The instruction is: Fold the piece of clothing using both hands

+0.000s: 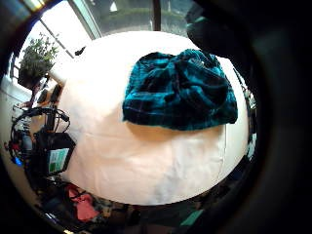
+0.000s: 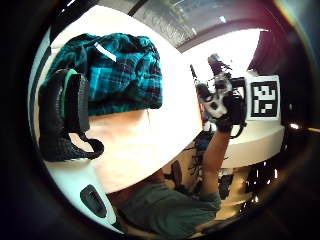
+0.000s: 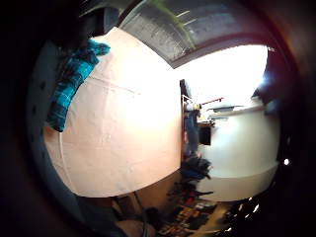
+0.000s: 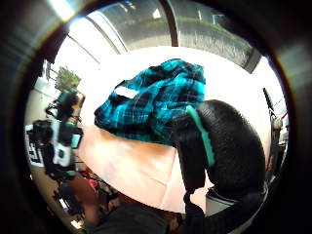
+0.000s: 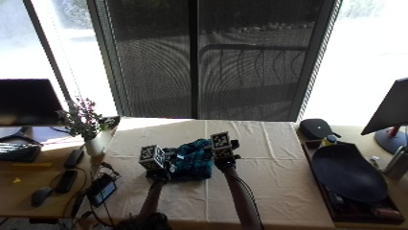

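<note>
Between both hands on the table (image 5: 267, 143) lies the crumpled shirt (image 5: 191, 165); grip state unclear.

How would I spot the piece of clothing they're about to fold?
Find the long cream-covered table in front of the dark window. Near its middle, between the left hand and right hand, lies the shirt, bunched in a heap. It is the only teal and black plaid thing there.

No text, brand or number can be read; the white label (image 4: 126, 91) on the shirt (image 4: 153, 100) looks blank.
</note>
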The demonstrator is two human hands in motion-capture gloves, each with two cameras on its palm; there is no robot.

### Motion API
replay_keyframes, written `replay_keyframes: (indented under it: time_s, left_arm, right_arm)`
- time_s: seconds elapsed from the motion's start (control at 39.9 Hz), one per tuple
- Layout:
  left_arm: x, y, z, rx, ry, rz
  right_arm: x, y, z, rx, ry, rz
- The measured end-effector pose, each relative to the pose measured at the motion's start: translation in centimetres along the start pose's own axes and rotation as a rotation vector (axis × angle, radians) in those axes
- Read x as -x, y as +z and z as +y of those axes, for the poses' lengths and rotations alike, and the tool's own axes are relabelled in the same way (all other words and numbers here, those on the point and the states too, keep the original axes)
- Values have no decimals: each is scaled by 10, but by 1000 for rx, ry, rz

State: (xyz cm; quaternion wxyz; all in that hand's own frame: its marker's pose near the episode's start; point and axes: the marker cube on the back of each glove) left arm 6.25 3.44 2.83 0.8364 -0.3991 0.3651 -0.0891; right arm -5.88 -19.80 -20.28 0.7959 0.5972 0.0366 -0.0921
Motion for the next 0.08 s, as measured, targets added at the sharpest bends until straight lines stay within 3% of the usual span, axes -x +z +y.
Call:
replay_keyframes:
  time_s: [0.08]
  left_arm:
    - [-11, -6, 7, 7, 10, -10]
  right_arm:
    - [-14, -5, 1, -18, 16, 15]
